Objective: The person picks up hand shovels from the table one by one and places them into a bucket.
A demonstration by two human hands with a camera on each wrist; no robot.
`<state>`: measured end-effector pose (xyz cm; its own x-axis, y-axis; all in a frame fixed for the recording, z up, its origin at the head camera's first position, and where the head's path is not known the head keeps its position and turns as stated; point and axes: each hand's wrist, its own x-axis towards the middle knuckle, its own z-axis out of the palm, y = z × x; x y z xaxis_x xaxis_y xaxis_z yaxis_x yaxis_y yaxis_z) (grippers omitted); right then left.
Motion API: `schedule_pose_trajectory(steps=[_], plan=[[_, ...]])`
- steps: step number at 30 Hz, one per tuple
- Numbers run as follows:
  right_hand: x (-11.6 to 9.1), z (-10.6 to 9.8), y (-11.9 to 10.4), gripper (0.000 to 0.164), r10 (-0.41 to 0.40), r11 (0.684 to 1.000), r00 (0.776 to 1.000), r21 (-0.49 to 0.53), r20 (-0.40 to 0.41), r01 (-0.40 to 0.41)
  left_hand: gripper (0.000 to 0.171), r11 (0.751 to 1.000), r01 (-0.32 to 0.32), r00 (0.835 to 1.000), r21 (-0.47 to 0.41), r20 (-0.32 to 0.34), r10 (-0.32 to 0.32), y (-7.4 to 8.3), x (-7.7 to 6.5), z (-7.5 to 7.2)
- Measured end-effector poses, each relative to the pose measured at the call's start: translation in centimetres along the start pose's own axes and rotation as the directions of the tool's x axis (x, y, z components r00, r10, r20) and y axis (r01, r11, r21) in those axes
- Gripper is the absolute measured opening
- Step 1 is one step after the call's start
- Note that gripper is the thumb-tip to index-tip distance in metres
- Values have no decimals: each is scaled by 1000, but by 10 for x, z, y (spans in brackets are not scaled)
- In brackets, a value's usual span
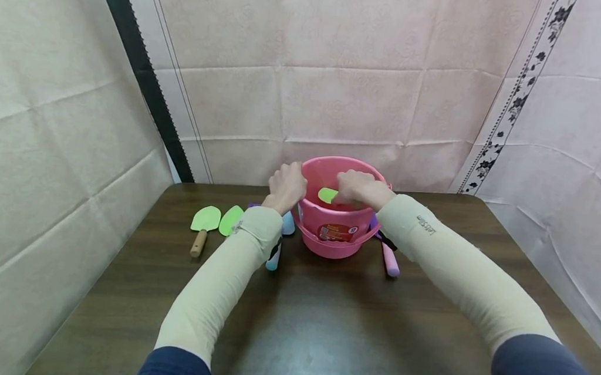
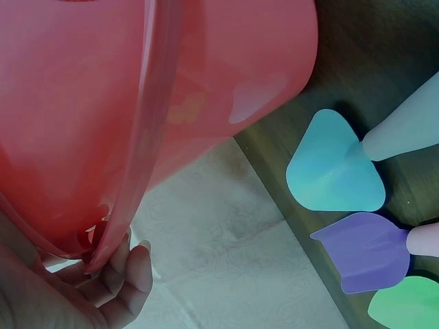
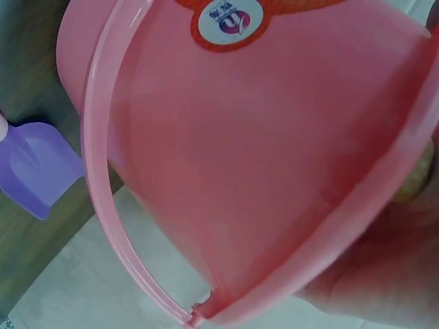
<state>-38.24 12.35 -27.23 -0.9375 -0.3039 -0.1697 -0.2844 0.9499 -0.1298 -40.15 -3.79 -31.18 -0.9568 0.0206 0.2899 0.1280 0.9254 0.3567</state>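
A pink bucket [image 1: 330,216] stands near the back of the table, its handle [image 3: 99,130] hanging down in front. At its left side my left hand [image 1: 286,186] grips the rim, with fingers curled round the edge beside the handle joint in the left wrist view. My right hand [image 1: 358,189] reaches over the rim into the bucket and holds a toy shovel with a green blade [image 1: 326,195]. The right wrist view shows the end of its wooden handle [image 3: 417,175] by the palm; the fingertips are hidden.
Left of the bucket lie a green shovel with a wooden handle [image 1: 206,219], another green shovel [image 1: 230,220], a purple shovel [image 2: 367,252] and a blue shovel [image 2: 336,164]. A purple shovel with a pink handle [image 1: 390,259] lies at the right. Cloth walls [image 1: 339,96] enclose the table.
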Motion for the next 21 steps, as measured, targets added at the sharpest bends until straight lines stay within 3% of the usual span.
schedule_pose_trajectory(steps=[6,21], plan=[[5,6,0,29,8,999,997,47,72,-11,14,1000,1,1000,2,9,-1,0,-1,1],[7,6,-1,28,3,998,996,62,86,-8,15,1000,-9,1000,29,-15,9,1,-2,-2]])
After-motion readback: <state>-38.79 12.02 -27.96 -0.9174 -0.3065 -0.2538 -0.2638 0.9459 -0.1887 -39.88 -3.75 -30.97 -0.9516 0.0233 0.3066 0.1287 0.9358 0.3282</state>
